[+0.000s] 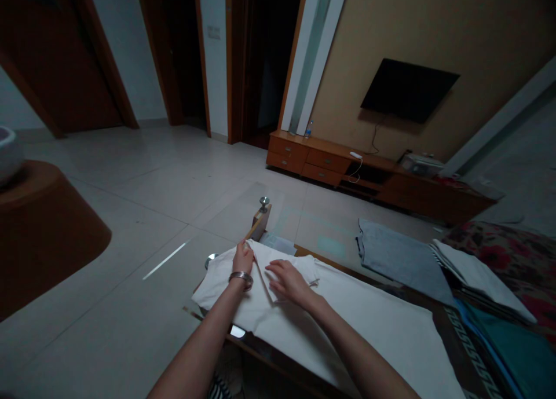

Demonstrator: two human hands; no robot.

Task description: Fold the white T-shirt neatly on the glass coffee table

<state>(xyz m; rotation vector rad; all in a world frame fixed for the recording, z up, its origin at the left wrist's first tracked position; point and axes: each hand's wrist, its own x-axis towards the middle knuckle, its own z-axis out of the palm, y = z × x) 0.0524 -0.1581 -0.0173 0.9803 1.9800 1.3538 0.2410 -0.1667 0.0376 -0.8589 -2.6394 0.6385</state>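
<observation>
A white garment [347,318] lies spread flat on a glass-topped table [304,225]. My left hand [242,259], with a metal bangle on its wrist, pinches the edge of a folded-over part of the cloth near the table's far left corner. My right hand [287,278] rests on the same fold, fingers stretched out flat and pressing it down. Both forearms reach in from the bottom of the view.
A folded grey garment [397,257] and a stack of folded clothes [482,283] lie on the right of the table. A low wooden TV cabinet [330,158] stands along the far wall under a wall-mounted TV [408,89]. Tiled floor [130,213] stretches left.
</observation>
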